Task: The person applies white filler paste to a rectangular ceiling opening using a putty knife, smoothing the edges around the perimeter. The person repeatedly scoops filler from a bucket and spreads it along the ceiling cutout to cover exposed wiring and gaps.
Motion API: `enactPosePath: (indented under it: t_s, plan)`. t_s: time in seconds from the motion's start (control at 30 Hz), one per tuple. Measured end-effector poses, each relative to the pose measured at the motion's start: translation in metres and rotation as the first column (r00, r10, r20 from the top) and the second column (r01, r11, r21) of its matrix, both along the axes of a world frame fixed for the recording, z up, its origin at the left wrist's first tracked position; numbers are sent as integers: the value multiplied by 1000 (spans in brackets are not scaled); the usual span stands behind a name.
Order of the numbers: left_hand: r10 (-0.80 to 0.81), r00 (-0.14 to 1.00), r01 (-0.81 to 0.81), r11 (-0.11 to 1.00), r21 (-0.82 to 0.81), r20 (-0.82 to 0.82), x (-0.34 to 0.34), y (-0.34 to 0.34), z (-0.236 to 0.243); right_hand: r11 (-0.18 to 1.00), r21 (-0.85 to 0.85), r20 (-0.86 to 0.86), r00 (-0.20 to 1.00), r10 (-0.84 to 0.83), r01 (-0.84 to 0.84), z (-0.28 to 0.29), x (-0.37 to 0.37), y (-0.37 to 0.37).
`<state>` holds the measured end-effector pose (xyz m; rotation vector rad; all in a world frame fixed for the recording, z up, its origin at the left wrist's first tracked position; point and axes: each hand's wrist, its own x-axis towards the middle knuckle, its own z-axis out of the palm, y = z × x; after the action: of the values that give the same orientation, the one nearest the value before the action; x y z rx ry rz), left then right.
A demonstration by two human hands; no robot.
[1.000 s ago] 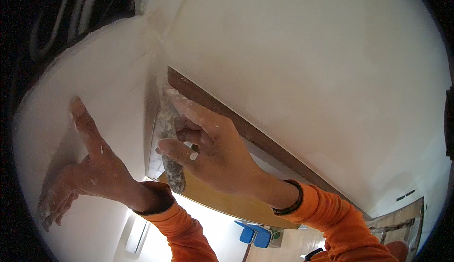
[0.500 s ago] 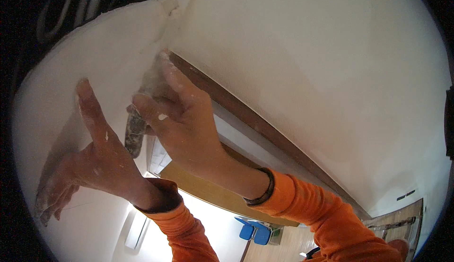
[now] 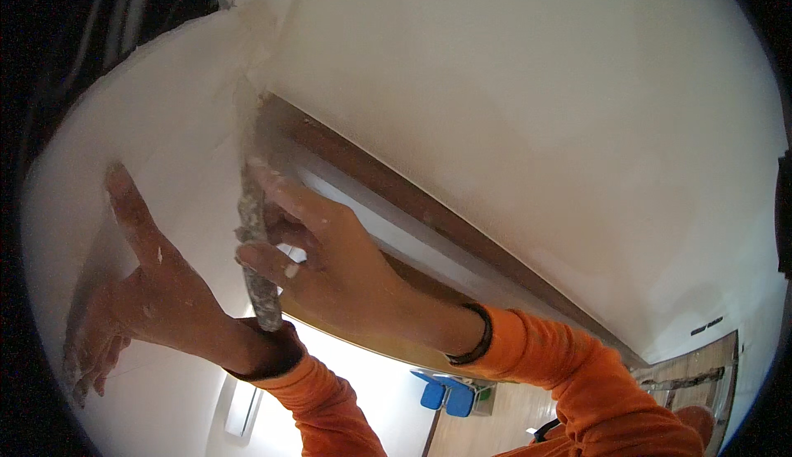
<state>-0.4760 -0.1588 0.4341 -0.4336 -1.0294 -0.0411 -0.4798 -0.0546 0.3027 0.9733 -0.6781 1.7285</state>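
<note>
My right hand (image 3: 334, 251) grips a putty knife (image 3: 262, 296) whose handle is crusted with grey plaster. The handle points down, and its upper end lies by the corner where two white surfaces meet. Around that end the picture is blurred, so the blade's edge cannot be made out. White smears mark the thumb and fingers. To the left, my left hand (image 3: 161, 296) rests against the pale wall (image 3: 177, 127), thumb stretched up and fingers spread, holding nothing.
A dark brown wooden strip (image 3: 462, 234) runs from the corner down to the right, beside a broad white panel (image 3: 577, 127). Dark cables (image 3: 124, 20) show past the wall's rough upper edge. Far below are blue chairs (image 3: 445, 395), a wooden floor (image 3: 474, 436) and a light fixture (image 3: 242, 407).
My right hand has come down along the corner with the putty knife, and more of its handle now shows. My left hand stays spread on the wall, slightly lower in the picture.
</note>
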Motion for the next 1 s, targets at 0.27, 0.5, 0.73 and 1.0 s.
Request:
enactPosePath:
  t_s: [0.27, 0.5, 0.73, 1.0]
  plan:
    - [-134, 985, 128, 990, -64, -107, 3, 8, -7, 859, -12, 74, 857, -509, 512, -25, 8, 56]
    - [-334, 941, 335, 942, -16, 58, 15, 25, -13, 616, -7, 102, 613, -783, 788, -7, 11, 73]
    - [-79, 996, 77, 996, -39, -46, -17, -10, 17, 717, 41, 181, 700, -690, 696, 1, 16, 60]
    - [-426, 900, 426, 905, 23, 93, 9, 26, -8, 803, 129, 107, 797, -594, 581, -15, -1, 43]
